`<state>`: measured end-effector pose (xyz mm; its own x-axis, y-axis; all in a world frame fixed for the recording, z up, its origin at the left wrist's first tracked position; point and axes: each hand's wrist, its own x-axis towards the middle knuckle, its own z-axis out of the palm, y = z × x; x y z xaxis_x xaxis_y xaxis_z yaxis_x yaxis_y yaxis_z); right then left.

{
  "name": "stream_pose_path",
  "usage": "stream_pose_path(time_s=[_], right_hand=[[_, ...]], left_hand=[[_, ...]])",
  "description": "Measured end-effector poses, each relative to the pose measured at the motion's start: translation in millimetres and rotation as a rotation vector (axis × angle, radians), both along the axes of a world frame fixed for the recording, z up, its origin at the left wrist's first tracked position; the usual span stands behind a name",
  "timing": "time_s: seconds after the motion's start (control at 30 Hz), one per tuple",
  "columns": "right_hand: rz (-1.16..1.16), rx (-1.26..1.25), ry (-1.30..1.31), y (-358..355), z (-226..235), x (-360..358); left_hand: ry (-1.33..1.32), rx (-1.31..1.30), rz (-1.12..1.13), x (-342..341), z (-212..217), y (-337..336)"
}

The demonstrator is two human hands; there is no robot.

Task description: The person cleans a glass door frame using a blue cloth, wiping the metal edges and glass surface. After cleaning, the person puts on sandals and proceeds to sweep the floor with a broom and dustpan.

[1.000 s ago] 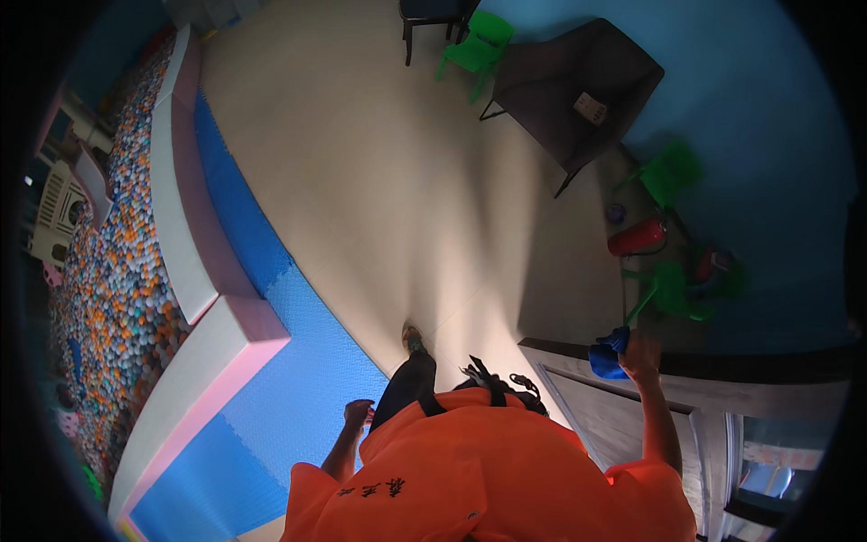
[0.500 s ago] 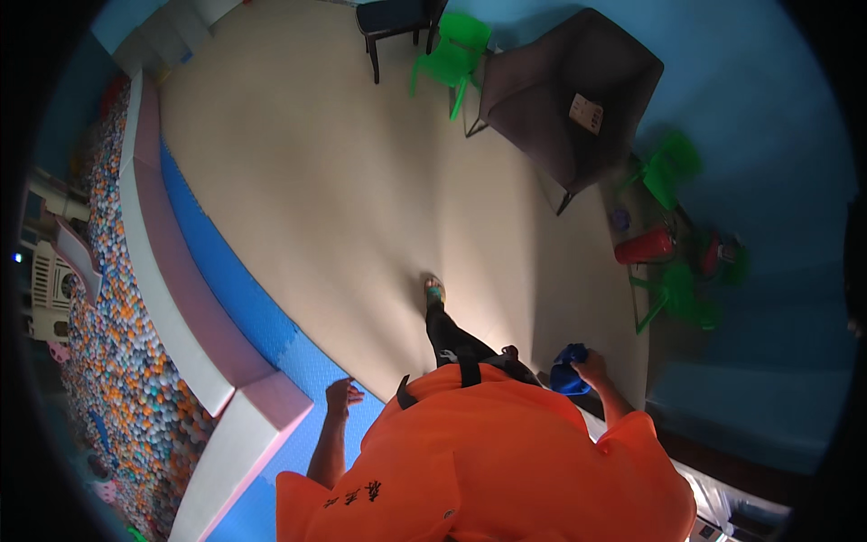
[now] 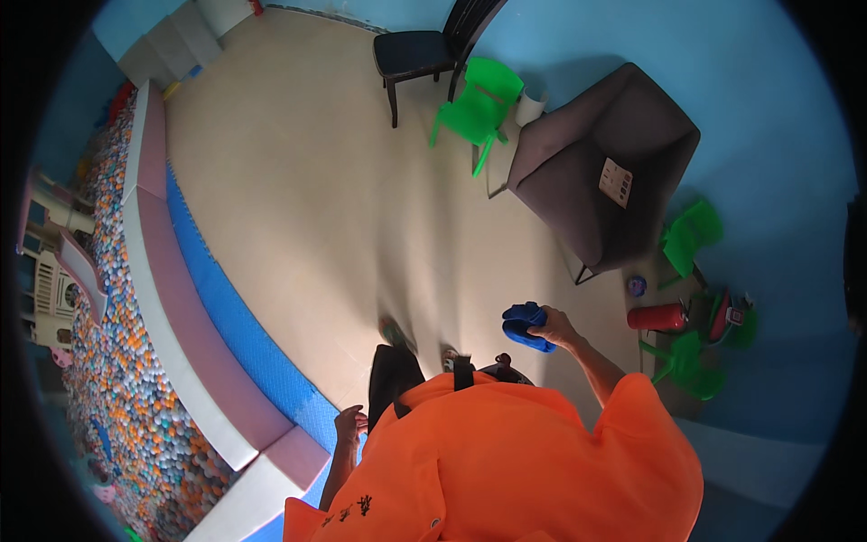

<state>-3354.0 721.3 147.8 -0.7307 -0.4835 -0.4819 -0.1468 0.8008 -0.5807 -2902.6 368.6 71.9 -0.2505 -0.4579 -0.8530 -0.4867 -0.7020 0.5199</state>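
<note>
My right hand (image 3: 562,330) grips a bunched blue cloth (image 3: 526,327) out in front of me, above the beige floor. Its fingers and thumb pinch the cloth's near right side, and the rest hangs free. My left hand (image 3: 350,423) hangs low beside my left leg, over the edge of the blue mat. Its fingers are loosely bent and apart, and I see nothing in them.
Left lie a blue foam mat (image 3: 244,316), a padded pink-and-white border (image 3: 194,343) and a ball pit (image 3: 135,379). A grey armchair (image 3: 551,172) holding a card, green chairs (image 3: 479,99), a black chair (image 3: 415,56) and a red fire extinguisher (image 3: 657,317) line the right wall.
My right hand has moved forward and left with the cloth. A step has been taken, and the chairs now sit lower in view. My left hand has dropped slightly.
</note>
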Motion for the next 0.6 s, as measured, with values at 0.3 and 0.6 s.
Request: stream_pose_path(time_s=[0.3,0.6], right_hand=[[-0.198,0.309,-0.099,-73,-13,-39],[-0.577,0.132,-0.186,-150,49,8]], left_hand=[[0.121,-0.354,-0.755,-90,-51,-167],[0.037,-0.078,-0.232,-311,-39,-426]])
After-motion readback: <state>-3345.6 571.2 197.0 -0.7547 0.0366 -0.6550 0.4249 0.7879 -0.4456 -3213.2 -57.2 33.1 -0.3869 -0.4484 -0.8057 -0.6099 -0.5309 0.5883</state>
